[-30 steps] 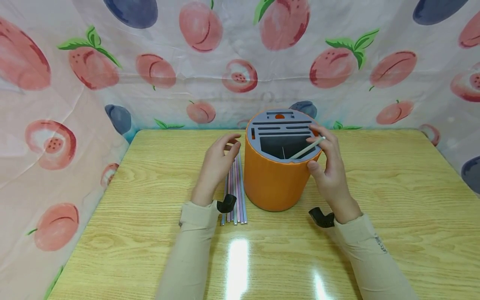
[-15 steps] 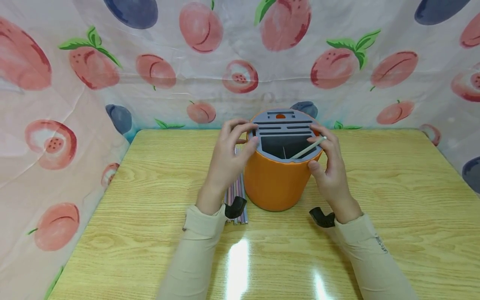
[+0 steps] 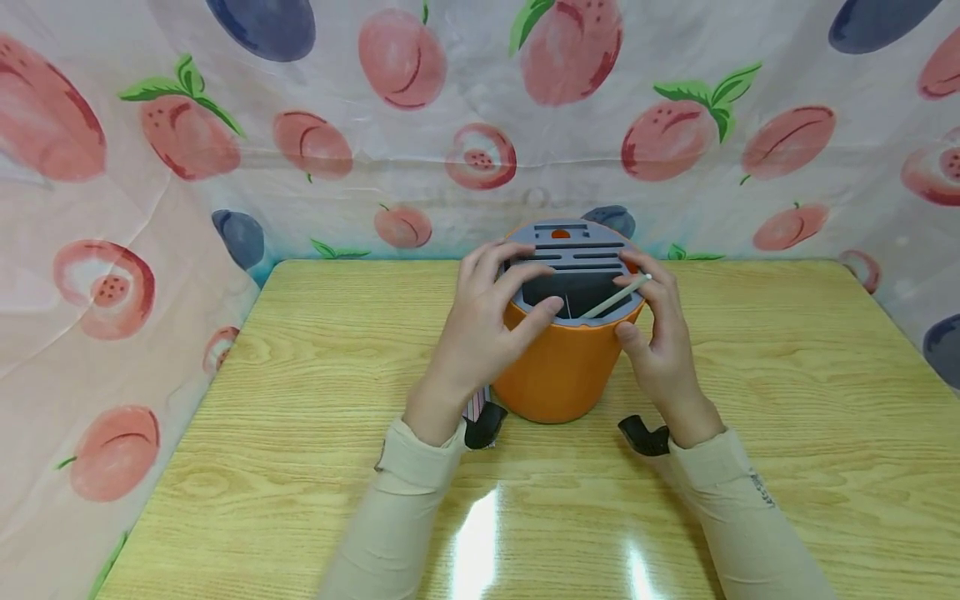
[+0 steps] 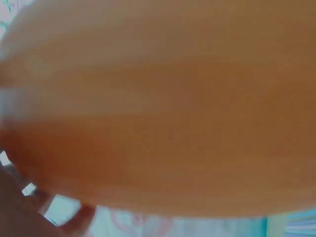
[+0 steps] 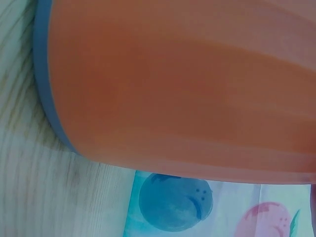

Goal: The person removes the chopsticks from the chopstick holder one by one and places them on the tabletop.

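Observation:
An orange, round knife block [image 3: 558, 375] with a grey slotted top stands on the table. My right hand [image 3: 660, 333] grips its right rim, thumb against the front wall and fingers over the top. A pale, thin stick [image 3: 611, 300] leans out of the large dark compartment and crosses my right fingers in the head view. My left hand [image 3: 487, 321] hovers over the left part of the top, fingers bent and spread, with nothing seen between them. The block's orange wall [image 4: 173, 123] fills most of the left wrist view, and its grey base [image 5: 43, 74] shows in the right wrist view.
Several pastel, chopstick-like sticks [image 3: 477, 403] lie left of the block, mostly hidden under my left wrist. The wooden table [image 3: 262, 433] meets a fruit-print cloth [image 3: 300, 200] behind and at the left. Black camera mounts [image 3: 643, 435] sit on both wrists.
My left hand has moved right and in, from beside the sticks to over the block's top, covering its left slots. My right hand, the block and the leaning stick have kept their places.

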### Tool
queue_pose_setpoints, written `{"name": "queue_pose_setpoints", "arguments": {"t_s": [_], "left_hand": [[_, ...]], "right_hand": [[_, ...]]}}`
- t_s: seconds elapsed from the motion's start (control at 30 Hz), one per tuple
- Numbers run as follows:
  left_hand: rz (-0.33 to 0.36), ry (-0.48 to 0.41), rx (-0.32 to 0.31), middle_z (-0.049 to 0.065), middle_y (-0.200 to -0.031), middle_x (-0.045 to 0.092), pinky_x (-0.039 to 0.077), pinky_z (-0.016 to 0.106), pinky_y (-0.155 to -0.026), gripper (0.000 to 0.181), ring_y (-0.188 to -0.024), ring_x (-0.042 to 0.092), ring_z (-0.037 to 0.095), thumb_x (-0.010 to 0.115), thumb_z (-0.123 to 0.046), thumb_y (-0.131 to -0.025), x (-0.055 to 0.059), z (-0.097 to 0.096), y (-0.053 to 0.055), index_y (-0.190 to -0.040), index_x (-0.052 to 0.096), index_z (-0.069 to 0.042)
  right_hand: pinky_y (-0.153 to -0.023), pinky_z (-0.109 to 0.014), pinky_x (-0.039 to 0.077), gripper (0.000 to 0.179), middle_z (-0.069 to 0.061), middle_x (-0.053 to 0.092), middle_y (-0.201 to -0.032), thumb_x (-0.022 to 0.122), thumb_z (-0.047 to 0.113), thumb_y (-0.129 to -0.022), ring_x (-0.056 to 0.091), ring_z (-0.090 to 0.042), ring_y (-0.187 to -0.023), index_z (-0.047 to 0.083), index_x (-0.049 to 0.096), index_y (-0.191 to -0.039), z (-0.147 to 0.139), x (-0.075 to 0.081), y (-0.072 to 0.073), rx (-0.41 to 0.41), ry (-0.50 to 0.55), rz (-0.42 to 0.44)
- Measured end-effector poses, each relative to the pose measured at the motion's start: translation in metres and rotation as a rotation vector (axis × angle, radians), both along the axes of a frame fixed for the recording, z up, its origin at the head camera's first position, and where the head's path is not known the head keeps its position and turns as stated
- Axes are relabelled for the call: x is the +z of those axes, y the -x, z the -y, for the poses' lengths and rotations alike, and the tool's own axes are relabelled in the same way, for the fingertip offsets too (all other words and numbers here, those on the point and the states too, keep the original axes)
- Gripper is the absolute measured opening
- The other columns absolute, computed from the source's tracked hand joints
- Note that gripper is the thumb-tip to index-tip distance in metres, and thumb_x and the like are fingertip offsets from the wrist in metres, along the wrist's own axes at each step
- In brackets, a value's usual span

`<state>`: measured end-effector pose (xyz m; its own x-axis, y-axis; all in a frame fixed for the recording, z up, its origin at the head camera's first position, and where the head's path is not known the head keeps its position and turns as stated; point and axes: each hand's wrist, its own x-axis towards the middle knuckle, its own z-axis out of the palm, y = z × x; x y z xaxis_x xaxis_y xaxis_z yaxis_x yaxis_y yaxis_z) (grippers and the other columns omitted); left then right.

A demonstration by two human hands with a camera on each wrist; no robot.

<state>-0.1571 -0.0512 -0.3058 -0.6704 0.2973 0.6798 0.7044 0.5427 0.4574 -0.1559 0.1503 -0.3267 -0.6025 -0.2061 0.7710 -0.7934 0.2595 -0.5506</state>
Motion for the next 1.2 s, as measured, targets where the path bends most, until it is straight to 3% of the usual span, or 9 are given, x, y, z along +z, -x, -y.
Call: {"name": "queue_pose_setpoints", "arguments": {"t_s": [0.17, 0.33, 0.53, 0.67, 1.0, 1.1, 1.2], "left_hand": [[-0.076, 0.116, -0.016, 0.0, -0.119, 0.053, 0.023, 0.042, -0.102, 0.031, -0.119, 0.037, 0.019, 0.057, -0.039, -0.086, 0.007, -0.011, -0.009, -0.106, 0.064, -0.017], [-0.03, 0.163, -0.014, -0.01, -0.114, 0.059, 0.013, 0.053, -0.102, 0.031, -0.123, 0.035, 0.013, 0.051, -0.037, -0.09, 0.012, -0.016, -0.02, -0.116, 0.061, -0.023], [0.013, 0.143, -0.03, -0.014, -0.1, 0.063, 0.006, 0.056, -0.103, 0.021, -0.122, 0.036, 0.008, 0.052, -0.034, -0.09, 0.013, -0.019, -0.024, -0.1, 0.066, -0.023], [0.042, 0.087, -0.061, -0.013, -0.097, 0.062, 0.008, 0.055, -0.103, 0.017, -0.117, 0.04, 0.006, 0.055, -0.032, -0.088, 0.014, -0.017, -0.024, -0.095, 0.065, -0.02], [0.1, -0.091, -0.137, -0.007, -0.093, 0.063, 0.015, 0.044, -0.106, 0.016, -0.097, 0.052, 0.004, 0.057, -0.024, -0.088, 0.021, -0.004, -0.026, -0.098, 0.064, -0.013], [0.123, -0.227, -0.203, -0.005, -0.091, 0.063, 0.034, 0.035, -0.098, 0.014, -0.09, 0.055, 0.005, 0.056, -0.019, -0.089, 0.026, 0.001, -0.03, -0.097, 0.063, -0.01], [0.137, -0.362, -0.278, -0.001, -0.089, 0.064, 0.046, 0.03, -0.083, 0.012, -0.086, 0.058, 0.008, 0.055, -0.013, -0.089, 0.032, 0.005, -0.034, -0.097, 0.062, -0.006]], "right_hand": [[-0.1, -0.033, 0.027, 0.067, -0.033, 0.032, -0.128, 0.043, 0.05, -0.088, 0.027, -0.036, -0.124, -0.013, 0.043, -0.108, 0.001, 0.0, 0.0, 0.0, 0.002, -0.02], [-0.099, -0.033, 0.027, 0.066, -0.032, 0.032, -0.128, 0.043, 0.05, -0.088, 0.027, -0.036, -0.124, -0.013, 0.043, -0.108, 0.001, -0.001, -0.001, 0.006, 0.011, -0.029], [-0.099, -0.034, 0.027, 0.066, -0.033, 0.033, -0.127, 0.043, 0.05, -0.088, 0.027, -0.036, -0.123, -0.013, 0.043, -0.108, 0.0, -0.002, -0.003, 0.0, 0.019, -0.031], [-0.099, -0.035, 0.027, 0.065, -0.032, 0.033, -0.127, 0.043, 0.05, -0.088, 0.028, -0.037, -0.123, -0.012, 0.043, -0.108, 0.001, -0.002, -0.004, -0.008, 0.021, -0.037], [-0.1, -0.032, 0.028, 0.066, -0.032, 0.032, -0.128, 0.044, 0.05, -0.088, 0.026, -0.036, -0.124, -0.012, 0.043, -0.11, 0.001, -0.003, -0.005, -0.004, 0.009, -0.022], [-0.1, -0.032, 0.028, 0.066, -0.033, 0.032, -0.128, 0.043, 0.05, -0.088, 0.026, -0.036, -0.124, -0.013, 0.043, -0.11, 0.002, -0.003, -0.005, -0.008, 0.002, -0.023], [-0.101, -0.032, 0.028, 0.066, -0.033, 0.032, -0.127, 0.043, 0.05, -0.088, 0.027, -0.036, -0.124, -0.013, 0.043, -0.109, 0.003, -0.003, -0.006, -0.01, 0.002, -0.023]]}}
